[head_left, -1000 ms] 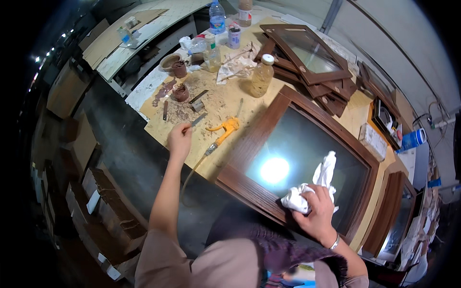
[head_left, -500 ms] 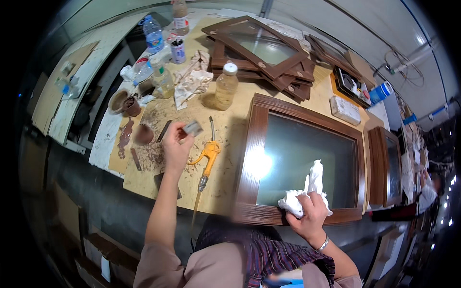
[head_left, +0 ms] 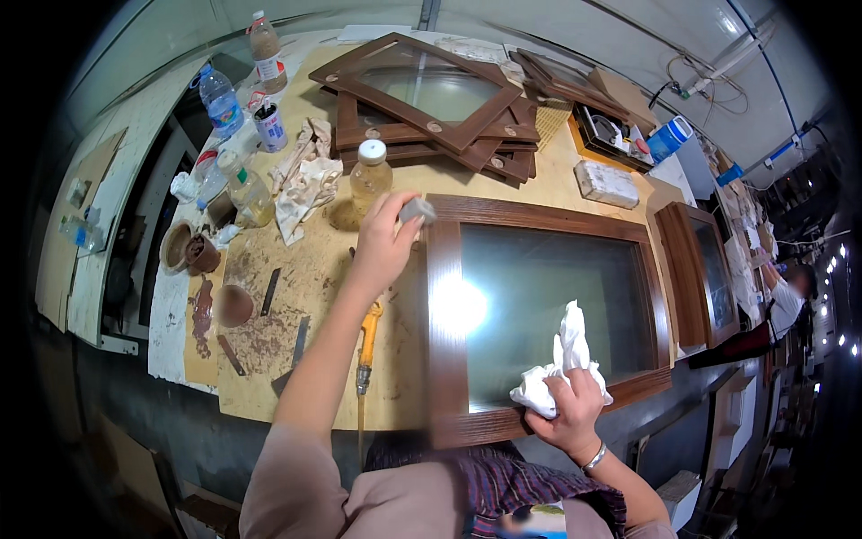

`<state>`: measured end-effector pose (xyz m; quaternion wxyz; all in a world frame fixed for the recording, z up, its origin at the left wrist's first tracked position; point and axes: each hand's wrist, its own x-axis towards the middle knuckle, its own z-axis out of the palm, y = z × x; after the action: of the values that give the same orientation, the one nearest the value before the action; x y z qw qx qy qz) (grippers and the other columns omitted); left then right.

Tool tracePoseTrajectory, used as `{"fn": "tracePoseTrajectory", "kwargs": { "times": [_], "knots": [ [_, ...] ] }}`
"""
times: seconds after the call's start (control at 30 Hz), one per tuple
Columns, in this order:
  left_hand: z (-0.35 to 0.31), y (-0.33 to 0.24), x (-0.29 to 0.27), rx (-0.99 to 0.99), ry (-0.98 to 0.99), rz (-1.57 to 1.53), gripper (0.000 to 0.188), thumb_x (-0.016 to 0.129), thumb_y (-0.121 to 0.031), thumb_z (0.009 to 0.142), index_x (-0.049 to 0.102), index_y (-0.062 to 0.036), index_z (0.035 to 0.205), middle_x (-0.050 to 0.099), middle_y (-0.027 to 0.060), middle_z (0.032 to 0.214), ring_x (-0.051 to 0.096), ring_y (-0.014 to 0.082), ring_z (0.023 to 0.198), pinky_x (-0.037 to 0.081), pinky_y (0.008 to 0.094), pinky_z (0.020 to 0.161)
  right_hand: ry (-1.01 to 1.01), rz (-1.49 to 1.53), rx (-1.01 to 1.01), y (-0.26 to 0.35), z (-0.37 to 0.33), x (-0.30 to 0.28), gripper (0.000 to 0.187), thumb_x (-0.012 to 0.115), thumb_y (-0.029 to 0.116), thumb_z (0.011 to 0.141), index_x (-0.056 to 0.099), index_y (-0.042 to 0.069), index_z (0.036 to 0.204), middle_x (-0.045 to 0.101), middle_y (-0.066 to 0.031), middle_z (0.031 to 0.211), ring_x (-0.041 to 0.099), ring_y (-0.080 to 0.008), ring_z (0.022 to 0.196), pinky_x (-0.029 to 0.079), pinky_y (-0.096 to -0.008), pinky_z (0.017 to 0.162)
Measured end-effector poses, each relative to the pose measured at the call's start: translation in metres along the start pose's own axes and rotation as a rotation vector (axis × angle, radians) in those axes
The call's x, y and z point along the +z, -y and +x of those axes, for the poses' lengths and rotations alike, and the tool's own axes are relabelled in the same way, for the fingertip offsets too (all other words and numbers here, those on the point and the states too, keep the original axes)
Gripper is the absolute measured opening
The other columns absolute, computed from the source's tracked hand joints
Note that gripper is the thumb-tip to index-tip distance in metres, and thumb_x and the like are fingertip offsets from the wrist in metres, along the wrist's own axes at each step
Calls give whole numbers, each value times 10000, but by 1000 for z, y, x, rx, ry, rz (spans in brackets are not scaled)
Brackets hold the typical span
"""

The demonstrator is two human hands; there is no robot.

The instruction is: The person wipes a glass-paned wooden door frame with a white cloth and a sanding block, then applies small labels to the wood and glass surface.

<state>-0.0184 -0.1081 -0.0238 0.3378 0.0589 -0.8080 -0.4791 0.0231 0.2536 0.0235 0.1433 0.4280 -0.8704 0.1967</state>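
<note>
A brown wood-framed glass door panel [head_left: 446, 359] lies on the workbench in front of me. My left hand [head_left: 386, 235] pinches a small grey block [head_left: 417, 211], perhaps a sanding pad, close to the frame's far left corner. Whether the block touches the wood I cannot tell. My right hand [head_left: 571, 410] is closed on a crumpled white cloth [head_left: 575, 346] over the near edge of the frame and glass. Left of the panel lies a yellow air blow gun [head_left: 367, 337], partly hidden behind my left forearm.
Several similar brown frames [head_left: 422, 121] are stacked at the back. A bottle with a white cap [head_left: 370, 175] stands before them. Other bottles, rags and brown-stained pots [head_left: 203, 254] crowd the left side. A wrapped white block [head_left: 607, 184] sits beyond the panel. Another person [head_left: 790, 305] is at far right.
My left hand has moved right and away from me with the grey block, from above the blow gun to the frame's corner. My right hand stays on the cloth. The view has shifted slightly.
</note>
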Motion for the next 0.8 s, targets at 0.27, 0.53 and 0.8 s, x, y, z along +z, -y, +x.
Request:
{"fn": "tracePoseTrajectory", "kwargs": {
  "times": [0.27, 0.53, 0.8],
  "knots": [
    [-14, -23, -15, -71, 165, 136, 271, 635, -84, 902, 618, 5, 1158, 630, 167, 1105, 594, 337, 1076, 461, 405, 957, 8, -12, 4, -1, -1, 2, 389, 778, 301, 575, 669, 82, 878, 535, -93, 778, 550, -302, 694, 407, -421, 592],
    [-76, -67, -57, -119, 292, 1, 295, 664, -48, 868, 657, -18, 1161, 666, 154, 1120, 642, 313, 1002, 503, 394, 890, 1, -11, 2, -2, -2, 0, 413, 774, 299, 574, 659, 71, 899, 521, -100, 784, 533, -300, 689, 388, -415, 583],
    [-86, -62, -28, -82, 197, 67, 310, 676, -123, 886, 615, -11, 1168, 638, 151, 1107, 605, 315, 1035, 481, 397, 910, -26, 42, -12, -1, 1, 0, 387, 752, 203, 558, 644, 46, 894, 514, -123, 779, 530, -342, 695, 399, -442, 600]
  ]
}}
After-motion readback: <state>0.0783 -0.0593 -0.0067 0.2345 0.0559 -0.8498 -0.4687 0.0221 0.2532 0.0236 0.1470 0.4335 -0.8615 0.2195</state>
